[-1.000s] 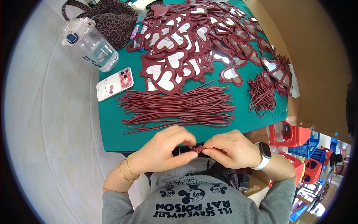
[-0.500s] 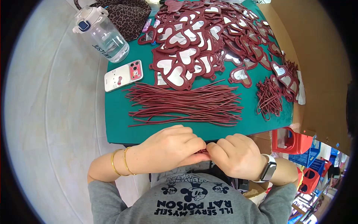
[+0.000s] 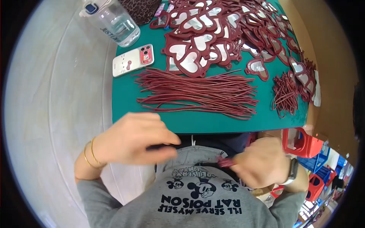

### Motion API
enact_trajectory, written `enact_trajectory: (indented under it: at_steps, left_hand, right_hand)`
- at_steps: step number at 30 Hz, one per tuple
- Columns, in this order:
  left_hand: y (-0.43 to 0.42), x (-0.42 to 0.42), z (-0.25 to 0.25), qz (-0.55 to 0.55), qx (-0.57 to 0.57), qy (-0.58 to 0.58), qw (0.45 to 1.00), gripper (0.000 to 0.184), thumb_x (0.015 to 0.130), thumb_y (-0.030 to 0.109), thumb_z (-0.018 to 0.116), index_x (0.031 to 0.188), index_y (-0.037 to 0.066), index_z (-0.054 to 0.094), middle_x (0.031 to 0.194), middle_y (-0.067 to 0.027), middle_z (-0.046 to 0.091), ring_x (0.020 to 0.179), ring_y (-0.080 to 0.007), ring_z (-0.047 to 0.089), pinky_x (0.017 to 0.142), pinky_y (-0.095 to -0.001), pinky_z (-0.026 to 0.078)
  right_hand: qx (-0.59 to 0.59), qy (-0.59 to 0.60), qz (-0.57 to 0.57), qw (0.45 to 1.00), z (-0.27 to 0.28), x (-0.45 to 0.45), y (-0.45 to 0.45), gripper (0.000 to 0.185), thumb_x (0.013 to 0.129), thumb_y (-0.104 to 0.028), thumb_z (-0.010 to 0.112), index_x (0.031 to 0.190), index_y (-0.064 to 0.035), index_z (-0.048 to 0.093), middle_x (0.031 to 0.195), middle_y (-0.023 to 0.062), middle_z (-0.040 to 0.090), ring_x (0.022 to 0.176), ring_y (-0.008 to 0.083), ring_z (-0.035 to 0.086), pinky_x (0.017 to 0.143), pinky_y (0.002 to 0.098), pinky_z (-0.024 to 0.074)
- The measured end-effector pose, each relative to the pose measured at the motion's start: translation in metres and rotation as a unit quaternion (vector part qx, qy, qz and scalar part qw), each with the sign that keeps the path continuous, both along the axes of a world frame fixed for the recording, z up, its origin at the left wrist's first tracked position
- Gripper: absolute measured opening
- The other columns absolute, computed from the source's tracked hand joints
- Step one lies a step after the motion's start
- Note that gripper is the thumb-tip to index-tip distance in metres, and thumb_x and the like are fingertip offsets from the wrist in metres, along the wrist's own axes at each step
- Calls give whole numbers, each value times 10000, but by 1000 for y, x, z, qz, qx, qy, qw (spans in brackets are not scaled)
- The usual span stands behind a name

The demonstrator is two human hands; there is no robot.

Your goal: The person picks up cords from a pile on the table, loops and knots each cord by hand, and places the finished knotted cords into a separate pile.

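Observation:
My left hand point(image 3: 135, 136) hangs in front of the table's near edge, thumb and fingers apart, with nothing in it. My right hand point(image 3: 262, 161), blurred by motion, is closed on a dark red cord point(image 3: 226, 162); a short bunched part of it sticks out toward the left, and the remainder is hidden in the fist. Beyond the hands, a bundle of straight dark red cords point(image 3: 197, 93) lies across the green table. To its right sits a small heap of looped, knotted cords point(image 3: 286, 93).
A large pile of dark red heart-shaped pieces with shiny mirror-like centres point(image 3: 201, 41) covers the back of the table point(image 3: 163, 123). At the left are a phone point(image 3: 133, 60), a clear water bottle point(image 3: 121, 26) and a leopard-print bag point(image 3: 142, 9). Red stools point(image 3: 302, 142) stand at the lower right.
My hands, together before, have separated: the left moved left and opened, the right moved right and down with the cord. The camera view has shifted slightly.

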State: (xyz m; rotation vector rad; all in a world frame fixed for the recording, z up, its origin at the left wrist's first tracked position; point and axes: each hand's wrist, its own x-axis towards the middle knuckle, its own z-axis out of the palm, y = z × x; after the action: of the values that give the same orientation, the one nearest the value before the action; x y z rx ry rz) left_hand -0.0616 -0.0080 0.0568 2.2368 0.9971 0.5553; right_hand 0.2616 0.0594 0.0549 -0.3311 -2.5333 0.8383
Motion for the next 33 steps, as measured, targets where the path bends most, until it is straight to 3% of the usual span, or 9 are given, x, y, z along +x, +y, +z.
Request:
enact_trajectory:
  at_steps: [2,7,10,15,18,23,26,33]
  left_hand:
    - [3,17,13,56,-1,-9,998,283,744,295,851,851,113,663,715,-18,601,590,-198,569,523,-320,452]
    - [6,49,10,42,34,25,998,303,757,325,837,827,109,637,669,-3,580,580,-208,568,513,-337,456]
    - [9,53,-1,-17,49,7,999,361,854,372,736,709,86,570,551,-21,516,541,-232,574,527,-345,484]
    - [3,50,-1,-71,53,-30,996,350,837,324,764,651,147,526,573,20,475,525,-157,511,464,-310,385]
    - [-3,48,0,-102,58,-59,991,366,844,291,750,610,164,498,548,32,444,493,-139,470,446,-287,336]
    - [-11,42,3,-100,53,-59,992,355,848,271,741,614,170,494,544,50,439,488,-124,457,443,-276,311]
    - [-16,38,5,-89,68,-12,994,358,852,332,752,638,158,523,550,50,459,502,-128,482,441,-282,340]
    - [-7,37,8,16,18,-11,1000,390,825,448,765,697,130,579,572,39,492,528,-154,525,441,-292,393]
  right_hand:
    - [70,-41,23,996,-5,-19,-8,157,736,-147,741,824,-68,637,606,-6,479,481,157,502,453,310,392]
    - [182,-48,40,981,-5,-40,-13,158,716,-137,728,827,-69,639,611,-25,447,479,134,463,444,296,360]
    - [262,-75,30,962,3,-42,-14,174,693,-135,727,832,-76,641,618,-37,418,484,115,438,436,273,339]
    - [221,-48,93,970,8,-39,-15,183,697,-138,746,841,-80,649,609,-44,435,469,106,445,420,254,328]
    - [135,15,108,985,1,-41,-19,186,704,-143,762,841,-83,652,590,-47,453,445,103,454,407,251,333]
    - [59,51,112,991,-1,-45,-20,185,705,-144,773,826,-88,645,574,-51,466,427,106,462,396,259,342]
    - [32,66,109,991,-5,-45,-20,180,702,-136,773,804,-92,631,565,-49,453,428,111,464,396,270,352]
    - [174,9,68,982,-11,-42,-10,161,691,-131,741,788,-96,617,574,-49,407,450,104,443,417,262,332]
